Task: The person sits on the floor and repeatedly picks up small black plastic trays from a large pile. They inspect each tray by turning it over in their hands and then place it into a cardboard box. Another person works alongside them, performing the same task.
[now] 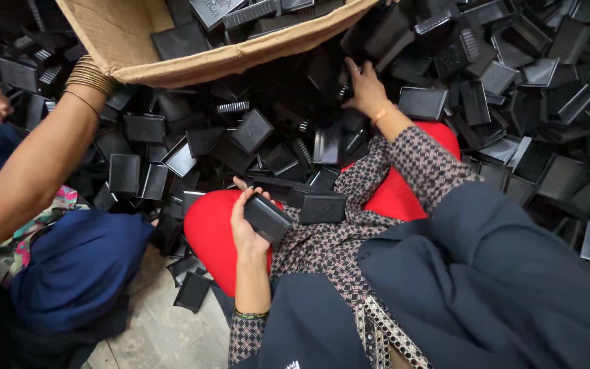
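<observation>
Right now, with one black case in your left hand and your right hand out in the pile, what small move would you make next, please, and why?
Probably close the right hand on one loose black case beside it. The left hand already holds a case over the lap, while the right lies open on the pile, gripping nothing.

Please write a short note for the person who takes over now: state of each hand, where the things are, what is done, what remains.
Left hand: holds one black plastic box over the lap.
Right hand: reaches into the pile of black parts, fingers on it; whether it grips one is unclear.
Another black box lies on the lap.
Cardboard box already holds some parts.
A co-worker's arm reaches in from the left.
Left: most of the pile.
</observation>
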